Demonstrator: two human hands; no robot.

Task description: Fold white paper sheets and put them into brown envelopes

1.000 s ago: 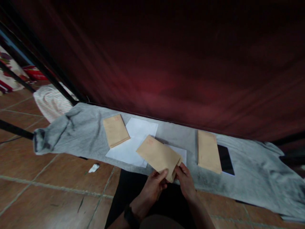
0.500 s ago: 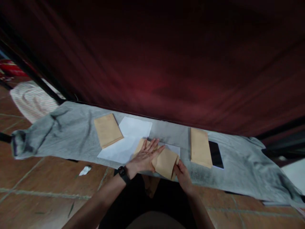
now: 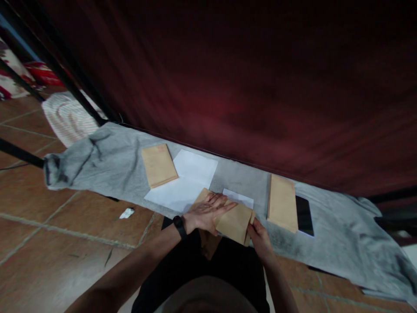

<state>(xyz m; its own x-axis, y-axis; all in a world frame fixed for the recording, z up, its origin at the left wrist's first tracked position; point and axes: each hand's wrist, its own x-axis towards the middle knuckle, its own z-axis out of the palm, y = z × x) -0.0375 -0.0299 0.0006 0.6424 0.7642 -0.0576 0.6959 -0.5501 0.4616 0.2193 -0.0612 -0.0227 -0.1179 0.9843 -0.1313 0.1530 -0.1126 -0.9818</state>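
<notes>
My left hand, a dark watch on its wrist, lies flat with fingers stretched across a brown paper envelope. Part of that brown paper shows beyond the hand on its left side. At the right end of the envelope, my right hand grips the edge between thumb and fingers. Layered paper edges show there. Under and behind the envelope is a white sheet; its rest is hidden.
Brown envelopes lie in a left pile over a creased white paper, and in a right pile beside a dark phone. All rest on a grey cloth. A dark red curtain hangs behind; dark poles stand left.
The camera view has shifted and tilted, so the scene sits further right. Both hands keep their places on the envelope, whose raised part appears to lie slightly flatter.
</notes>
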